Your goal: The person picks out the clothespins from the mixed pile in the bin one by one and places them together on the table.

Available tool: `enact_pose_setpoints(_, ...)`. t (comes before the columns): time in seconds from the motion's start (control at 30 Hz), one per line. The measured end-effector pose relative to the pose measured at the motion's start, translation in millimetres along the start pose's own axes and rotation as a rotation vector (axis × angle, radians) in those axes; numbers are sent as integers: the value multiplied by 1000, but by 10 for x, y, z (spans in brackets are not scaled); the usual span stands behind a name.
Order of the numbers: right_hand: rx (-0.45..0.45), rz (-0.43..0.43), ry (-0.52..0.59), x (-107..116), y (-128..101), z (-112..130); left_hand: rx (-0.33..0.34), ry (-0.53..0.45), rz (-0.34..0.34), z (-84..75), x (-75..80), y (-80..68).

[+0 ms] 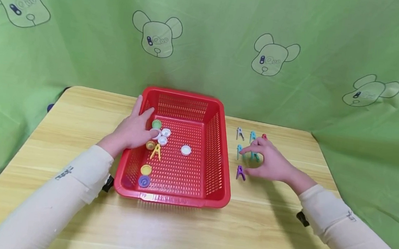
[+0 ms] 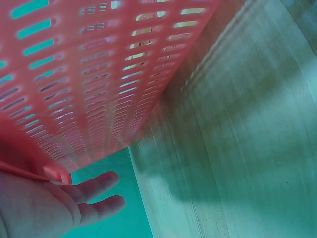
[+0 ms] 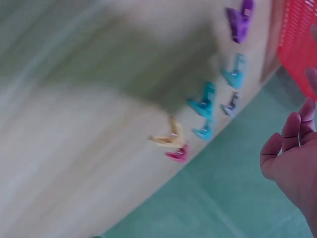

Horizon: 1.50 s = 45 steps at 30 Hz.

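sorting step: left hand (image 1: 132,132) spread, resting on basket (image 1: 215,190) rim by caps (image 1: 164,136); right hand (image 1: 271,163) loose over clips (image 1: 240,172). next, prob. pinch one clip.

A pale wooden worktop (image 1: 76,128) with rounded corners stands against a green cloth backdrop (image 1: 208,29) printed with cartoon mouse heads (image 1: 156,35). The cloth hangs in soft folds on both sides. Light is even and bright.
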State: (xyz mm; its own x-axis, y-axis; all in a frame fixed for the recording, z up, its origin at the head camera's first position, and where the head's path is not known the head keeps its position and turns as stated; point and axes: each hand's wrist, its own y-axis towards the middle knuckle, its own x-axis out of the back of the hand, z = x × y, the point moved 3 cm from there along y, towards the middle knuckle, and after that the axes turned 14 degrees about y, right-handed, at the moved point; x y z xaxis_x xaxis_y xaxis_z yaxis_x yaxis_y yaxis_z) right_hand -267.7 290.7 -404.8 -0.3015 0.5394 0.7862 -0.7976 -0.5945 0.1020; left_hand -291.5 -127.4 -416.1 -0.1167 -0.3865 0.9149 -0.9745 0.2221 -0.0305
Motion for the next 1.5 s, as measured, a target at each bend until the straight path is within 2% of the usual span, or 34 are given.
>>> enact_pose_setpoints(0.3,78,-30,43,105,314,391,9,-23,-1,6,15,-7)
enact_pose_setpoints(0.63,94,-12,81,-54,710,827,-4,-22,2,7,-13,-7)
enact_pose_setpoints(0.83,130,11,107,-175,979,993,-7,-25,-6,20,-3,3)
enact_pose_setpoints(1.0,124,12,126,-246,1192,1107,-9,-25,-9,16,-6,2)
enact_pose_setpoints(1.5,82,34,189,-384,1550,1378,-10,-26,-6,27,-15,19)
